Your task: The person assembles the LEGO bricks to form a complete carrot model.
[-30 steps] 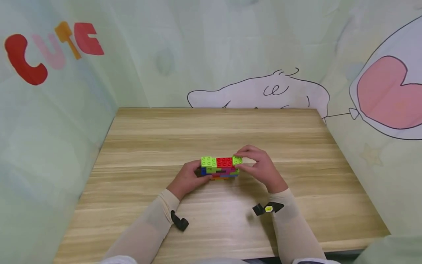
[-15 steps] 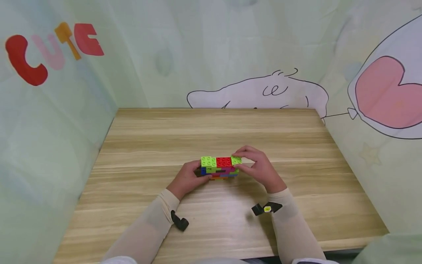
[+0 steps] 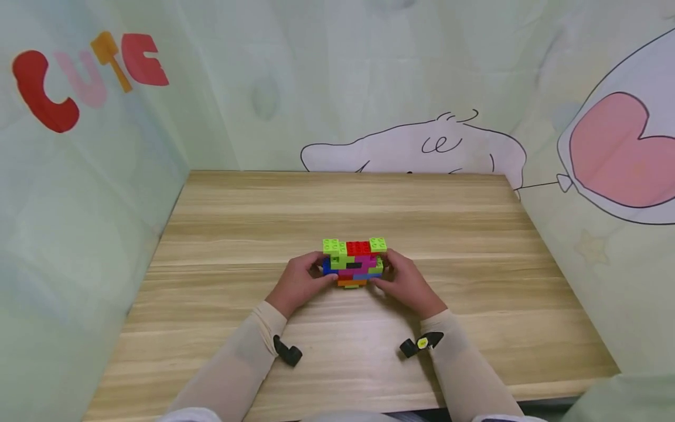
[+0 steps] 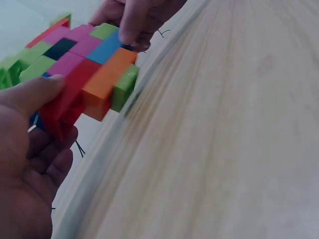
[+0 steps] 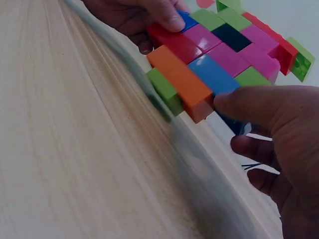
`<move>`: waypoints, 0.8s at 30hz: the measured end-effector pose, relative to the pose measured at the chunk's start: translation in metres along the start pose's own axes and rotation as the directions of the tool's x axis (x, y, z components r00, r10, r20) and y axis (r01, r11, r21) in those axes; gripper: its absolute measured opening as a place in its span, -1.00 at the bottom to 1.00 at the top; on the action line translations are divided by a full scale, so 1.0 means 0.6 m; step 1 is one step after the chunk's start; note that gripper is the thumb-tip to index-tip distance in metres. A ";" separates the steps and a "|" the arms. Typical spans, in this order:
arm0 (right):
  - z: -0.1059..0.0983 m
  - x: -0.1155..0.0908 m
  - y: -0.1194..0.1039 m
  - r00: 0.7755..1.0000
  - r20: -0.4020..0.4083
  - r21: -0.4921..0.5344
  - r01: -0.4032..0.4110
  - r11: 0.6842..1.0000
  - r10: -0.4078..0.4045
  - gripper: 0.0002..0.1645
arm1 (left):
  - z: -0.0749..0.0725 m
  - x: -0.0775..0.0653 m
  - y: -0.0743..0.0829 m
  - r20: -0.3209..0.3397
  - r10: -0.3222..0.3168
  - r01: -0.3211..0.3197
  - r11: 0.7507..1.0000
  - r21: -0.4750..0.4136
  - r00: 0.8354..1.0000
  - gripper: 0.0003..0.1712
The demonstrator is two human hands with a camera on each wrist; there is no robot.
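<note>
A build of stacked toy building bricks (image 3: 354, 265) is gripped between both hands over the middle of the table. My left hand (image 3: 297, 285) holds its left end, thumb on the front near a red brick (image 4: 75, 89). At the right end, the right hand (image 3: 408, 285) grips low, its thumb by a blue brick (image 5: 214, 72). Along the top run a red brick (image 3: 358, 248) and a lime green brick (image 3: 378, 244) that juts out to the right. An orange brick (image 5: 182, 79) and a small green one (image 5: 164, 92) form the narrow bottom.
The wood-grain table (image 3: 237, 217) reaches back to a pale green printed cloth (image 3: 253, 88), with more cloth along both sides. Black straps with small devices sit on the left wrist (image 3: 287, 351) and the right wrist (image 3: 422, 344).
My right hand has left the top right green brick and moved down to grip the build's lower right end. The build has tipped back, showing more of its front. The left hand keeps its hold.
</note>
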State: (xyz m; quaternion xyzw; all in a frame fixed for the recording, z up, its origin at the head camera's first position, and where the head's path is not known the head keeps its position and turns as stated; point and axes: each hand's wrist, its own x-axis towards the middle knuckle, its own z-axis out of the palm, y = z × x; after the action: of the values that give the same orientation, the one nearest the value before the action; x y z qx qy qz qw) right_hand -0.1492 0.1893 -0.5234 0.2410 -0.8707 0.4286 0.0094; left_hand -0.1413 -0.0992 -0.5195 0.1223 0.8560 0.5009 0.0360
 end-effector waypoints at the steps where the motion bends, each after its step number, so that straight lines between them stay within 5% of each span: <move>1: 0.001 0.000 -0.001 1.000 -0.019 -0.005 -0.006 1.000 0.006 -0.28 | 0.001 0.001 0.001 -0.013 -0.034 0.034 0.999 -0.025 0.999 -0.43; 7: 0.001 0.002 -0.005 0.997 -0.070 -0.006 -0.034 0.999 0.033 -0.35 | 0.008 0.007 0.003 -0.040 -0.192 0.173 0.943 -0.284 0.981 -0.46; 11: -0.002 0.004 0.002 0.996 -0.083 0.005 -0.022 1.000 0.022 -0.44 | 0.008 0.007 0.003 0.004 -0.199 0.190 0.932 -0.309 0.980 -0.39; 16: -0.008 0.004 0.016 0.992 -0.094 0.086 -0.073 0.994 0.081 -0.44 | 0.003 0.007 0.001 0.027 -0.120 0.123 0.979 -0.164 0.992 -0.32; 19: -0.012 0.010 0.025 0.991 -0.063 0.105 -0.111 0.988 0.118 -0.42 | 0.000 0.019 -0.010 0.002 -0.051 0.051 0.999 -0.001 0.999 -0.40; 24: -0.013 0.030 0.043 0.993 -0.020 0.016 -0.119 0.993 0.119 -0.42 | -0.005 0.053 -0.032 0.017 0.058 -0.060 0.956 0.286 0.998 -0.41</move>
State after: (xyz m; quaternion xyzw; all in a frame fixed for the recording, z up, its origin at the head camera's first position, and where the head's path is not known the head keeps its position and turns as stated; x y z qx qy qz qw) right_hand -0.1776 0.2013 -0.5337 0.1841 -0.8801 0.4375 -0.0090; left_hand -0.1760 -0.1031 -0.5325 0.1538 0.9154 0.3720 0.0064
